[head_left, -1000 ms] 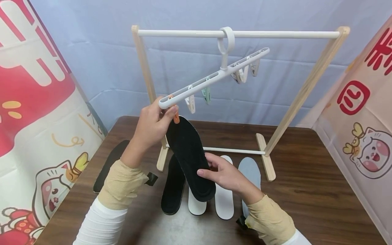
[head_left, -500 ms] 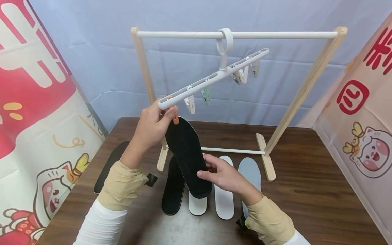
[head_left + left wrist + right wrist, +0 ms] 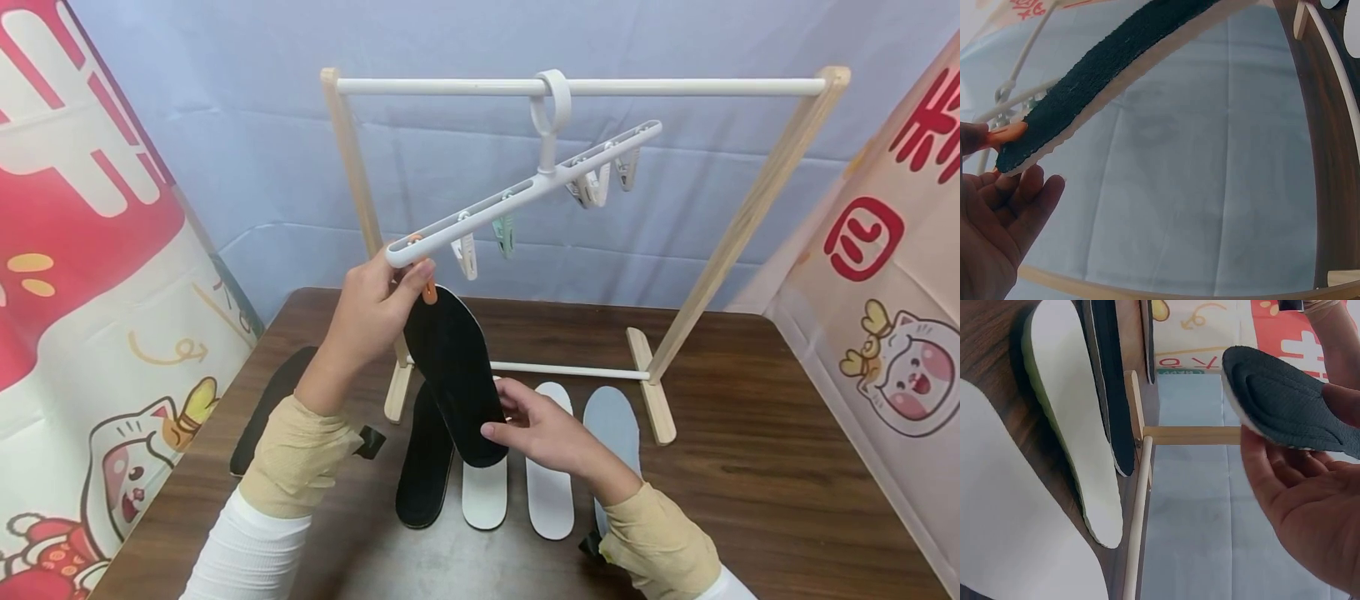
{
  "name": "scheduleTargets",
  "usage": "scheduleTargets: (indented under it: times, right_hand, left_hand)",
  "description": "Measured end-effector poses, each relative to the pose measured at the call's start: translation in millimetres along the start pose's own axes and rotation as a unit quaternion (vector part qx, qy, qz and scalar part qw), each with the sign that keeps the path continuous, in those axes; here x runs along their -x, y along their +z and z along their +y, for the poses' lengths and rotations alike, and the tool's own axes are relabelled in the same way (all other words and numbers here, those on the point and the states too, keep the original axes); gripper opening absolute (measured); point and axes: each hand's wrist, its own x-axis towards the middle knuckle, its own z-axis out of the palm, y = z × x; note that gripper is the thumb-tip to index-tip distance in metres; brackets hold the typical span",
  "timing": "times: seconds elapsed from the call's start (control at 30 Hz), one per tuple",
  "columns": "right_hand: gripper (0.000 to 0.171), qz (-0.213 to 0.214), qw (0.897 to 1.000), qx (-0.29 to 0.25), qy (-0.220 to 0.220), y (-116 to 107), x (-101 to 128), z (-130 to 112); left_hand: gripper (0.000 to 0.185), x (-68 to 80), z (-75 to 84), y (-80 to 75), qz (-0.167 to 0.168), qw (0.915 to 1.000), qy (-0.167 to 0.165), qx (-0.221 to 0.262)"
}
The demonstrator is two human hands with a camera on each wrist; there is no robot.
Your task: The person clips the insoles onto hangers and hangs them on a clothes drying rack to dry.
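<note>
A dark wooden table (image 3: 750, 467) bears a drying rack (image 3: 652, 400) and five insoles (image 3: 549, 500) (two black)

Matt fuzzy black insole (image 3: 455, 375), seemingly plastic hanger (image 3: 525, 193), wood-grain table (image 3: 750, 467)

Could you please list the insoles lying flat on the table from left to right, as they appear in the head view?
Black insole at the table's left edge → black insole by the rack's foot → first white insole → second white insole → grey insole.

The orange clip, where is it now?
In the head view, the orange clip hangs at the hanger's lower left end, beside the left hand, at the black insole's top.
</note>
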Motion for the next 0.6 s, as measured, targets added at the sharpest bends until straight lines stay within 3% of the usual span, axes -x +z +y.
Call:
scheduleTargets:
  times: [0.27,0.6]
  right_hand:
    - [0.051,0.023,0.999,0.029,0.010,0.1,0.8,6.1]
    - [0.050,0.079,0.990,0.115,0.029,-7.3,8.8,11.7]
  left_hand:
    - [0.026,0.6,-0.8,-0.1,0.001,1.0000,-0.005,-0.005]
    - [0.022,0.6,-1.6,0.0,0.004,1.0000,-0.006,-0.003]
